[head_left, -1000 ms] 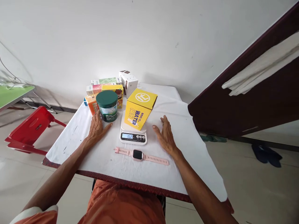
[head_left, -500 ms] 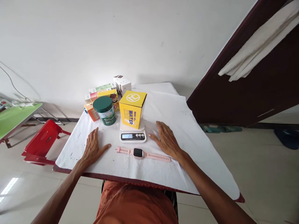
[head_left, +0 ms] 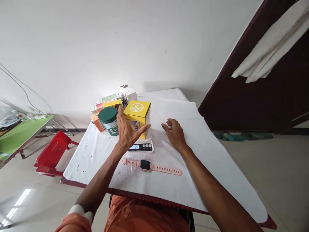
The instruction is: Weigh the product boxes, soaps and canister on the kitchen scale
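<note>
A yellow box with blue lettering stands on a white digital scale, whose lit display shows digits. My left hand is at the box's left front, thumb and fingers spread wide, covering part of it; whether it touches the box I cannot tell. To the right of the scale, my right hand is apart from everything, fingers slightly curled and thumb apart. A pink smartwatch lies stretched out in front of the scale. Left of my left hand stands a jar with a green lid.
Several small cartons cluster behind the jar, with a white box at the back. A white cloth covers the table. On the left are a red chair and a green table; a wall rises behind.
My left hand has lifted from the cloth and moved right and forward to the yellow box. My right hand has risen slightly and curled its fingers. The view has shifted a little.
</note>
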The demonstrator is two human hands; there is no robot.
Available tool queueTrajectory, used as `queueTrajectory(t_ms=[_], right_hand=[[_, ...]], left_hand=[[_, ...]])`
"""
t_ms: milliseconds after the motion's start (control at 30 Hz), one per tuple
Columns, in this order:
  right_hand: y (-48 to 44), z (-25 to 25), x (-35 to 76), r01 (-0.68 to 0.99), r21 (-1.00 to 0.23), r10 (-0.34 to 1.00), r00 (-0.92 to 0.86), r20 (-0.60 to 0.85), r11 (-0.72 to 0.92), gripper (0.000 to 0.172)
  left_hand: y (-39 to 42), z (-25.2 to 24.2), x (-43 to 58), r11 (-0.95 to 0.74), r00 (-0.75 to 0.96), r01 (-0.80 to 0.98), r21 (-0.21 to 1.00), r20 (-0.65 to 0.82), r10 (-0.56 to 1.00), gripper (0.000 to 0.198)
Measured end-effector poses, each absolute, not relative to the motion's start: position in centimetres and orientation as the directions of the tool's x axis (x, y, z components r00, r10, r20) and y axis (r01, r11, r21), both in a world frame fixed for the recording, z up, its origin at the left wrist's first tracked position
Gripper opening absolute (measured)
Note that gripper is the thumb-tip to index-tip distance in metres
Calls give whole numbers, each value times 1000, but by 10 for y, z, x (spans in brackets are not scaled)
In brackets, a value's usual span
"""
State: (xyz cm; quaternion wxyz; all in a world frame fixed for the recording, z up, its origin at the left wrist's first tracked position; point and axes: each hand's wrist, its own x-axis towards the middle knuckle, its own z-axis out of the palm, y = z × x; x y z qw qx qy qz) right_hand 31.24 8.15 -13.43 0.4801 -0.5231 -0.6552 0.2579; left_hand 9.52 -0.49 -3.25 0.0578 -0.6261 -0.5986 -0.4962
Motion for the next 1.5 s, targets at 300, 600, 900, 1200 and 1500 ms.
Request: queueTrajectory(t_ms=[300, 600, 900, 1200, 1500], right_hand=[[84, -148, 321, 484, -787, 910, -51, 411, 382, 44], [81, -142, 320, 517, -770, 916, -74, 394, 373, 32], [78, -140, 320, 526, -767, 919, -77, 387, 368, 32], [81, -143, 321, 553, -745, 916, -94, 390, 374, 30], [79, -141, 320, 553, -753, 925, -94, 369, 357, 30]], left_hand=[[-12, -29, 101, -281, -344, 710, 645, 667, 661, 104], [-115, 0, 19, -116, -488, 751, 650, 664, 566, 93], [-108, -46, -52, 142, -643, 736, 662, 618, 454, 93], [-78, -66, -67, 160, -594, 792, 589, 685, 422, 95], [-85, -70, -63, 157, -556, 816, 556, 682, 475, 122]])
